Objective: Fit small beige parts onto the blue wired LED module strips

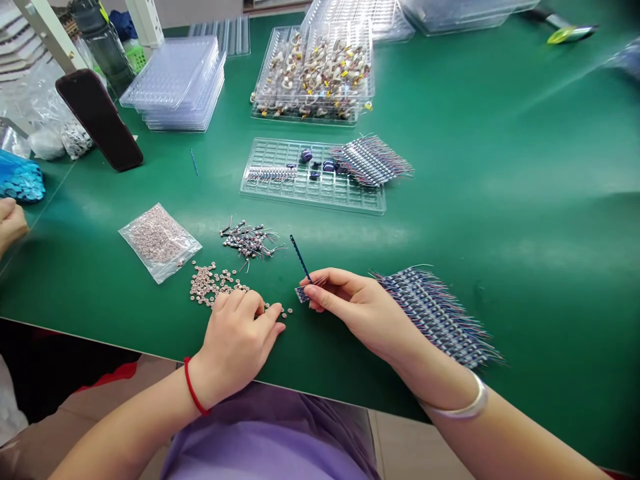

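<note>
My right hand point(345, 297) pinches a small blue circuit board point(301, 293) with thin wires between thumb and fingers. A thin dark blue notched strip point(299, 255) stands up from the same grip. To its left, my left hand point(243, 337) rests on the table with thumb and index finger slightly apart, its fingertips among loose small round beige parts point(213, 283). Part of that scatter is hidden under the fingers. Behind it lies a pile of small wired components point(250, 240). Beside my right wrist are rows of wired circuit boards point(435, 313).
A bag of round parts point(159, 241) lies left. Farther back are a clear tray point(270, 190) bearing more boards, trays of wired parts point(320, 73), stacked clear trays point(175, 80) and a leaning phone point(100, 120). Another person's hand point(11, 223) shows at the left edge.
</note>
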{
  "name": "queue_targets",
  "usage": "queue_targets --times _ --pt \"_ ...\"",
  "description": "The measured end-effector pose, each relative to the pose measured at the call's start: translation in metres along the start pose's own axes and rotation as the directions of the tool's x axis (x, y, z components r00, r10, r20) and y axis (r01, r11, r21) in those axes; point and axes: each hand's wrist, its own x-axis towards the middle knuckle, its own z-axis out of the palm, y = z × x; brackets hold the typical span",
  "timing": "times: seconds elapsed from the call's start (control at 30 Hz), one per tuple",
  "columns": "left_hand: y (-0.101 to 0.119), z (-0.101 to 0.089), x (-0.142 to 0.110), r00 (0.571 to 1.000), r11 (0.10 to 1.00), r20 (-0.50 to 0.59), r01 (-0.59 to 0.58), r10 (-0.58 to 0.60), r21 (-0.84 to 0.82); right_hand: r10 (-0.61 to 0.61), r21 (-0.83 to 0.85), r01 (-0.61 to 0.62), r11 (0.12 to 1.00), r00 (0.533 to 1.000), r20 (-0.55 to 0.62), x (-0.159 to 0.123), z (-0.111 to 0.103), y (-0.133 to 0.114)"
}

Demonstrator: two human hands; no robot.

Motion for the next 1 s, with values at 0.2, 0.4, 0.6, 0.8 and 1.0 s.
queue_targets --times 0.2,0.4,0.6,0.8,1.0 --pt "-0.001 0.004 -0.003 1.000 1.000 -0.028 0.004 -0.003 0.013 -0.139 -0.205 0.140 0.969 0.990 0.022 -0.004 0.007 0.003" --pt "-0.001 0.004 -0.003 0.999 0.999 -0.043 -0.014 0.016 0.042 -0.253 -0.292 0.261 0.920 0.965 0.067 -0.003 0.006 0.009" --pt "-0.001 0.006 -0.004 0.999 0.999 -0.040 -0.026 0.027 0.028 -0.377 -0.374 0.390 0.841 0.920 0.110 -0.003 0.006 0.011" --pt "-0.001 0.006 -0.004 0.998 0.999 -0.057 -0.018 0.019 0.030 -0.421 -0.429 0.441 0.788 0.895 0.147 -0.007 0.009 0.007" --pt "-0.001 0.004 -0.006 0.984 0.995 -0.144 -0.103 0.101 -0.004 -0.423 -0.455 0.435 0.777 0.896 0.134 -0.008 0.009 0.006"
